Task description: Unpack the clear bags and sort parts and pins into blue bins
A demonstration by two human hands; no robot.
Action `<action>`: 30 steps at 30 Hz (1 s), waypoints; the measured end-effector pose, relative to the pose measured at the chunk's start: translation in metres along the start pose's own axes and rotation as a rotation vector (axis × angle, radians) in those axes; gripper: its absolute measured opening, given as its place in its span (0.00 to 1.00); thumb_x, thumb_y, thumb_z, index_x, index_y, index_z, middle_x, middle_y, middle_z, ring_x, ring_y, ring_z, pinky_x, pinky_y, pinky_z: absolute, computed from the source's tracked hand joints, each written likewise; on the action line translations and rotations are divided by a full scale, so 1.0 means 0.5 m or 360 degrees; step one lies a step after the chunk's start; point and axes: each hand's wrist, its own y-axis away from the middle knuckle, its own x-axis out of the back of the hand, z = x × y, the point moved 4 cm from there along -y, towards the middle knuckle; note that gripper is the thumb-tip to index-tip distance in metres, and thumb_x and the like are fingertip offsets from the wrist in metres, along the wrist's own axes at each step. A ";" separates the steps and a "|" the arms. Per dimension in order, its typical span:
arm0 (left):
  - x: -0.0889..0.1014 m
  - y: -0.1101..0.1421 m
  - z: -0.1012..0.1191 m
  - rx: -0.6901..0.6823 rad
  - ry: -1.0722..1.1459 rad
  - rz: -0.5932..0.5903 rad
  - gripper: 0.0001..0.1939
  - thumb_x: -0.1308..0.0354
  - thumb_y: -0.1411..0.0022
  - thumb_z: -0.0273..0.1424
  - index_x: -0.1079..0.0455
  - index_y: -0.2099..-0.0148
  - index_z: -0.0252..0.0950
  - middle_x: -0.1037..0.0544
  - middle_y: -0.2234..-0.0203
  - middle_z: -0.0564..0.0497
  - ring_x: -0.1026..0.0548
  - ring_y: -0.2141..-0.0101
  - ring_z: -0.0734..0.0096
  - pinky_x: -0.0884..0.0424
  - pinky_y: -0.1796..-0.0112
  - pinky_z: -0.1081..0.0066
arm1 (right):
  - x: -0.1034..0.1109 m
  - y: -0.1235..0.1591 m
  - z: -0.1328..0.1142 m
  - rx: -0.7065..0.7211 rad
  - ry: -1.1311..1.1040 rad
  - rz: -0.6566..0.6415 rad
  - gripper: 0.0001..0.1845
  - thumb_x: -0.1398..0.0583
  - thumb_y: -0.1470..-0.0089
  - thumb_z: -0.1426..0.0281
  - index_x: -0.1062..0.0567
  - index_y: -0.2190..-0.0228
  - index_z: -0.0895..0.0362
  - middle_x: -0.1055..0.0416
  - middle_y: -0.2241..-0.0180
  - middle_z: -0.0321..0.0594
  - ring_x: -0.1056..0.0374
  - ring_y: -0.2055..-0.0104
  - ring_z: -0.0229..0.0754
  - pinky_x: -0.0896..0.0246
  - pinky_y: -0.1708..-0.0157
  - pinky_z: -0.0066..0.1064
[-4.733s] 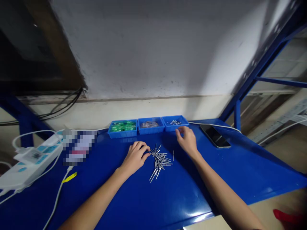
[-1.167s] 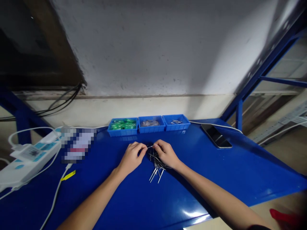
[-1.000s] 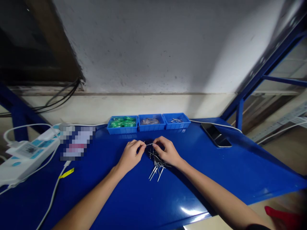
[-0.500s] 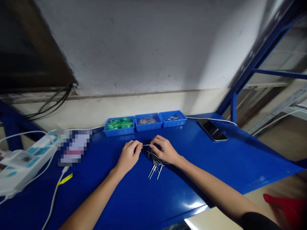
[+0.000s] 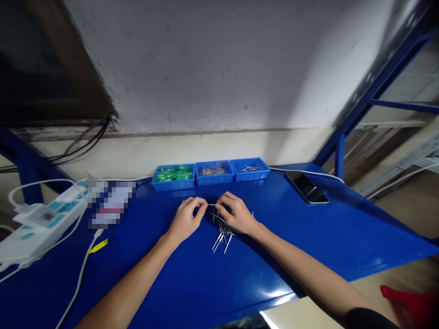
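My left hand (image 5: 187,218) and my right hand (image 5: 236,214) meet over the blue table, each in a pinch at one end of a thin metal rod (image 5: 211,204). Only a short stretch of the rod shows between the fingertips; its ends are hidden. Under and beside my right hand lies a loose pile of similar slim metal rods (image 5: 222,236), partly covered by that hand. Three small blue bins stand behind my hands: one with green pieces (image 5: 175,173), one with clear plastic-looking pieces (image 5: 211,171), one with a few metal rods (image 5: 250,169).
A dark-screened phone (image 5: 306,186) lies at the right on the blue table (image 5: 274,256). To the left are a white power strip (image 5: 41,224), a blurred-out device (image 5: 113,203) and a white cable (image 5: 80,278) with a yellow tag (image 5: 98,246). A wall rises behind the bins.
My hands have come slightly closer together, so less of the rod shows between the fingertips. The camera view has shifted a little; the pile and bins look unchanged.
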 end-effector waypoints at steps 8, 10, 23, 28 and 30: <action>0.003 0.000 0.005 -0.0020 0.0066 -0.0034 0.12 0.55 0.34 0.33 0.33 0.68 0.37 0.27 0.74 0.52 0.28 0.68 0.69 0.33 0.63 0.70 | 0.003 0.000 -0.004 0.0047 0.0023 -0.0003 0.07 0.47 0.41 0.68 0.31 0.66 0.56 0.32 0.66 0.41 0.36 0.63 0.41 0.40 0.62 0.32; 0.002 0.001 0.005 -0.0025 0.0098 -0.0057 0.13 0.55 0.34 0.33 0.33 0.68 0.37 0.28 0.75 0.52 0.28 0.69 0.70 0.33 0.63 0.70 | 0.003 0.001 -0.006 0.0073 0.0036 -0.0016 0.08 0.48 0.40 0.68 0.30 0.67 0.56 0.33 0.66 0.42 0.36 0.63 0.41 0.40 0.61 0.32; 0.011 0.004 0.008 -0.0083 0.0023 0.0107 0.09 0.52 0.35 0.31 0.34 0.66 0.36 0.28 0.72 0.51 0.29 0.67 0.69 0.34 0.62 0.70 | 0.013 0.000 -0.013 0.0142 0.0064 0.0026 0.06 0.46 0.41 0.68 0.31 0.65 0.56 0.32 0.66 0.42 0.35 0.62 0.41 0.39 0.61 0.33; 0.017 0.004 0.021 -0.0062 -0.0052 0.0051 0.15 0.56 0.34 0.31 0.36 0.72 0.37 0.28 0.77 0.52 0.29 0.70 0.69 0.34 0.63 0.69 | 0.018 0.002 -0.020 0.0239 0.0085 0.0008 0.06 0.47 0.41 0.69 0.31 0.65 0.56 0.33 0.66 0.42 0.36 0.63 0.41 0.39 0.61 0.33; 0.022 0.006 0.030 -0.0019 -0.0066 0.0062 0.13 0.55 0.34 0.32 0.34 0.69 0.37 0.26 0.76 0.52 0.28 0.69 0.68 0.33 0.63 0.69 | 0.020 0.002 -0.021 0.0263 0.0057 0.0023 0.05 0.48 0.41 0.70 0.32 0.67 0.56 0.33 0.67 0.42 0.37 0.64 0.41 0.40 0.62 0.33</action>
